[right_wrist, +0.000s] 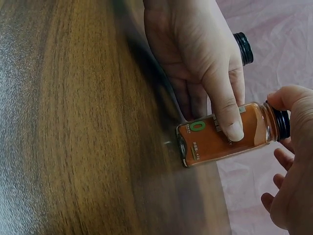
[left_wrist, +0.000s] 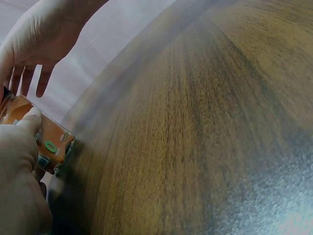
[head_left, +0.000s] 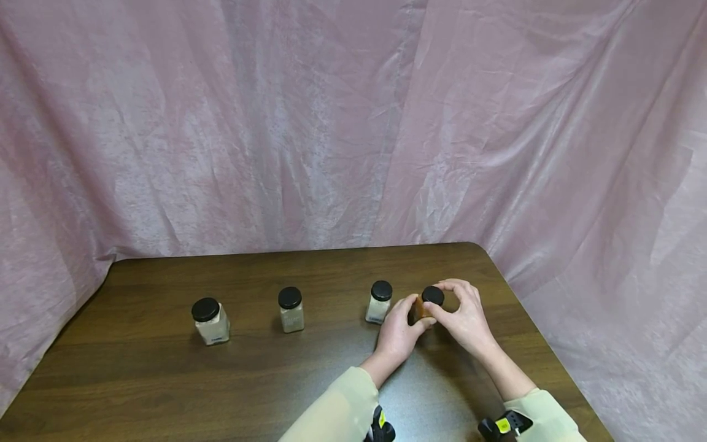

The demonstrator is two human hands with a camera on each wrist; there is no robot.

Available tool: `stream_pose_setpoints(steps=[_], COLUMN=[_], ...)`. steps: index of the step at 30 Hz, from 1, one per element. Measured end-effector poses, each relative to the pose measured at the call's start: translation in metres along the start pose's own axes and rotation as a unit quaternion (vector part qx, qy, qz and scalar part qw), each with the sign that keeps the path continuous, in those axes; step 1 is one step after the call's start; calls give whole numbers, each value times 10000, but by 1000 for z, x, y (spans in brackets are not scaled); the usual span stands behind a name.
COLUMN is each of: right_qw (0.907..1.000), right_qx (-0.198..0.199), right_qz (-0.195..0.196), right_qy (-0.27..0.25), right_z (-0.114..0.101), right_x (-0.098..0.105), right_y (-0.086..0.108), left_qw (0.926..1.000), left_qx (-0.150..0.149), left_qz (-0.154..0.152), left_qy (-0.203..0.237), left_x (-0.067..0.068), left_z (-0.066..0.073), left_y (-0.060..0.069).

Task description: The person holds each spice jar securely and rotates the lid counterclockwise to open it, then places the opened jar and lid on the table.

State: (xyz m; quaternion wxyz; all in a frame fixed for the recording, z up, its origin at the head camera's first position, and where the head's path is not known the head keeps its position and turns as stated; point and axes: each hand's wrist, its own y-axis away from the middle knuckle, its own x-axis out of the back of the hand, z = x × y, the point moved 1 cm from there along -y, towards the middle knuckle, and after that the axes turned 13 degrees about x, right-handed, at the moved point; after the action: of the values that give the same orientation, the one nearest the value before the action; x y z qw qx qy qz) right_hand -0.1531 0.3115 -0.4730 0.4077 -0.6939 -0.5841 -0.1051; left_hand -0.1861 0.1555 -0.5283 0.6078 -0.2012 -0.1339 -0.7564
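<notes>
Between both hands stands a spice jar [right_wrist: 220,134] of clear glass, filled with orange-red powder and topped by a black lid [head_left: 432,295]. My left hand [head_left: 399,328] grips the jar's body, its thumb lying across the printed side in the right wrist view. At the lid, my right hand [head_left: 466,316] pinches the black rim between thumb and fingers; its other fingers hang loosely curled. The jar's base is at or just over the tabletop; I cannot tell if it touches. Left of the left hand is a jar of pale powder [head_left: 377,310], also black-lidded.
Two more black-lidded jars are farther left: one with pale grey-beige contents [head_left: 292,319] and one with cream contents [head_left: 214,326]. All are on a brown wooden table [head_left: 166,380], whose right edge runs close to the right arm. A pink curtain [head_left: 331,123] hangs behind.
</notes>
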Motion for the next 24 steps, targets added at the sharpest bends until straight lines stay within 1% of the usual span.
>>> stream_pose_setpoints(steps=[13, 20, 24], right_qw=[9998, 9995, 9997], right_qx=[63, -43, -53], right_qz=[-151, -303, -244], right_qy=[-96, -76, -63], right_z=[-3, -3, -2], right_x=[0, 1, 2], right_y=[1, 4, 5], left_qw=[9999, 10000, 9999], left_qx=[92, -61, -91], left_qz=[-35, 66, 76], left_qy=[38, -9, -3], left_x=[1, 3, 3], left_z=[3, 3, 2], left_y=[1, 3, 3])
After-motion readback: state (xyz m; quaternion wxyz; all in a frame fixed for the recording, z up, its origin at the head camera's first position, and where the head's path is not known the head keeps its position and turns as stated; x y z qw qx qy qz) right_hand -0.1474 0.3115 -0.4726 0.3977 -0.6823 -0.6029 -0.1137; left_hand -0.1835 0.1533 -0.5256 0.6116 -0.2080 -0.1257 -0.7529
